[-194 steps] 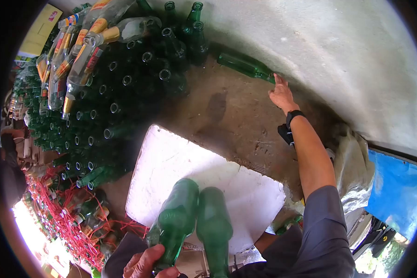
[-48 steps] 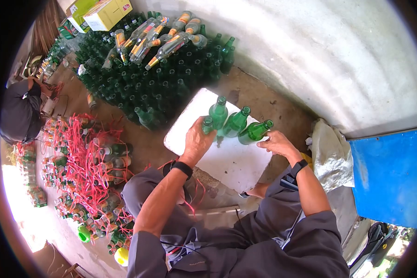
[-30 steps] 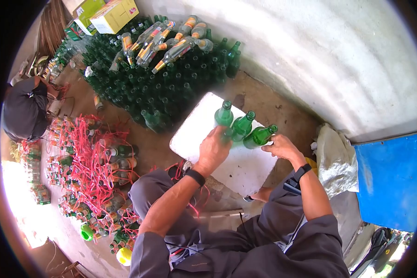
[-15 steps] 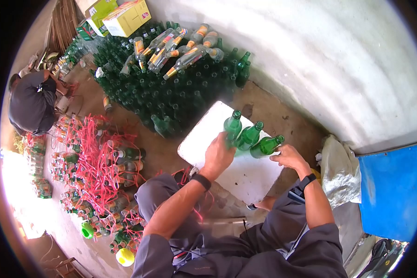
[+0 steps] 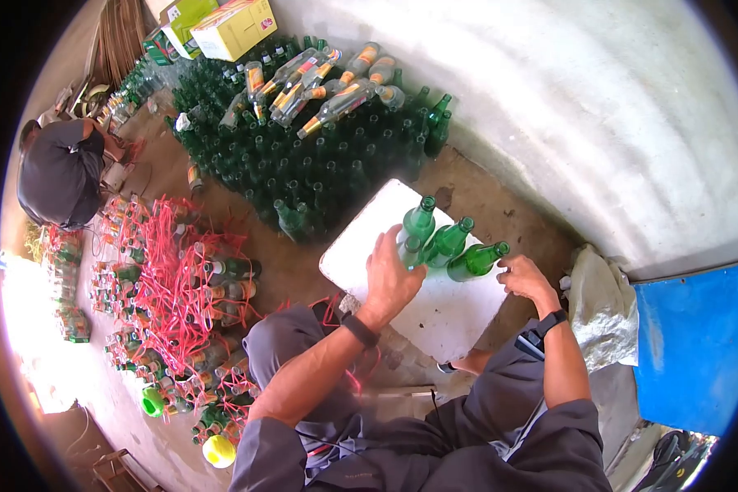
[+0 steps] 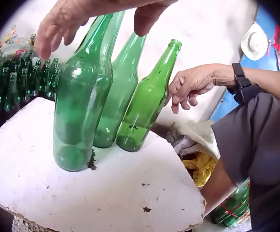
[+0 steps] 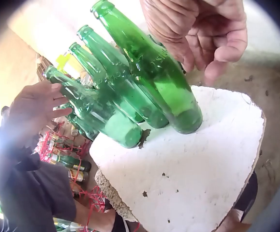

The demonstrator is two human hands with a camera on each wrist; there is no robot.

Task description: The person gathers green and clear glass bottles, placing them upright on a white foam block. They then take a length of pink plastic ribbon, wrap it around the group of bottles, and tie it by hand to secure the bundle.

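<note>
Several green glass bottles [image 5: 477, 261] stand upright, close together on a white slab [image 5: 443, 316]. My left hand [image 5: 392, 275] is beside the nearest bottle [image 6: 77, 121], thumb and fingers spread on either side of its neck. In the right wrist view, that hand's fingers look loose, not wrapped round the glass. My right hand [image 5: 526, 279] is next to the rightmost bottle [image 7: 152, 72], fingers loosely bent and holding nothing. The left wrist view shows the right hand's fingers just behind this bottle's side.
A large mass of green bottles [image 5: 303, 164] stands against the wall, with labelled clear bottles [image 5: 336, 108] lying on top. Bottles tangled in red string [image 5: 172, 287] fill the left floor. Another person [image 5: 61, 172] bends at far left. A pale sack [image 5: 594, 295] and blue panel [image 5: 685, 344] are right.
Earlier my right hand reached to a bottle lying by the wall; bottles now stand grouped on the slab. Since then, my left hand's fingers have spread from the nearest bottle and my right hand has drawn slightly away.
</note>
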